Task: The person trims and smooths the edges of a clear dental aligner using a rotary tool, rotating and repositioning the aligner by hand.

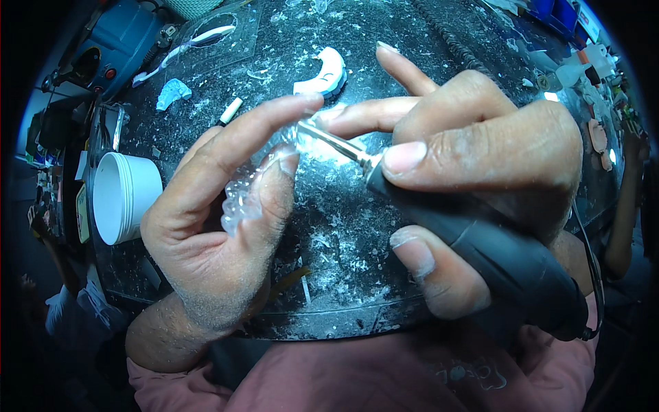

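Note:
Between the thumb and fingers of my left hand (pixel 226 199) is a clear plastic dental aligner (pixel 240 206), with its tooth-shaped bumps showing beside the thumb. My right hand (pixel 480 144) grips a black handheld rotary tool (pixel 494 254) whose cord trails off its rear end. The tool's metal shank (pixel 336 144) points up and left, and its tip meets or lies very near the aligner's edge by my left fingertips. Glare hides the exact contact. Just beyond my fingers lies a pale blue and white dental arch model (pixel 325 74).
A white round tub (pixel 127 198) stands left of my left hand. Farther back are a blue machine (pixel 123 42), a blue plaster-like piece (pixel 173 94) and a small whitish cylinder (pixel 231 110). White dust and scraps cover the dark tabletop (pixel 343 268). Clear bottles (pixel 573 72) stand at the far right.

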The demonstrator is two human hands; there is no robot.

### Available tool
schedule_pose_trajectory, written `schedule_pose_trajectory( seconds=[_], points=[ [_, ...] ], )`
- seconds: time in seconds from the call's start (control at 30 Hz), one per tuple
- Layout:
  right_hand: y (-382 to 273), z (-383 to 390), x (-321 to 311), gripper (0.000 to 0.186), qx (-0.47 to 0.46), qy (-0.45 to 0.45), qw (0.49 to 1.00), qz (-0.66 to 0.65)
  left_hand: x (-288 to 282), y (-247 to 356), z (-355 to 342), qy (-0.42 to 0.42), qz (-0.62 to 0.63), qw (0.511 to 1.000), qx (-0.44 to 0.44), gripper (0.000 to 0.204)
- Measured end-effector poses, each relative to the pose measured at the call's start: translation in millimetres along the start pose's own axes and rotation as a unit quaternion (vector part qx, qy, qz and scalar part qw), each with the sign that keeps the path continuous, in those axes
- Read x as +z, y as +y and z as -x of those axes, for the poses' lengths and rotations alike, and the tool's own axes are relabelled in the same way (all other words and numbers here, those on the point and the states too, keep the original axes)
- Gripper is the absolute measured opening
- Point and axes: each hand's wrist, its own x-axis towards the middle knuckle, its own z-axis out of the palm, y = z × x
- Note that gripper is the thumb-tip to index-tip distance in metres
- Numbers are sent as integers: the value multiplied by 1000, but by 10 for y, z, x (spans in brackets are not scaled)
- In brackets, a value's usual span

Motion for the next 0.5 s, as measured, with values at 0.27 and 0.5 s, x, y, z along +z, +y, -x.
schedule_pose_trajectory(
  seconds=[0.27, 0.5],
  points=[
    [45, -90, 48, 33, -43, -27, 998, 33, -17, -69, 16, 15, 22, 1000, -2, 30],
    [29, 91, 137, 32, 38, 65, 996, -41, 30, -70, 27, 20, 99, 995, -24, 34]
  ],
)
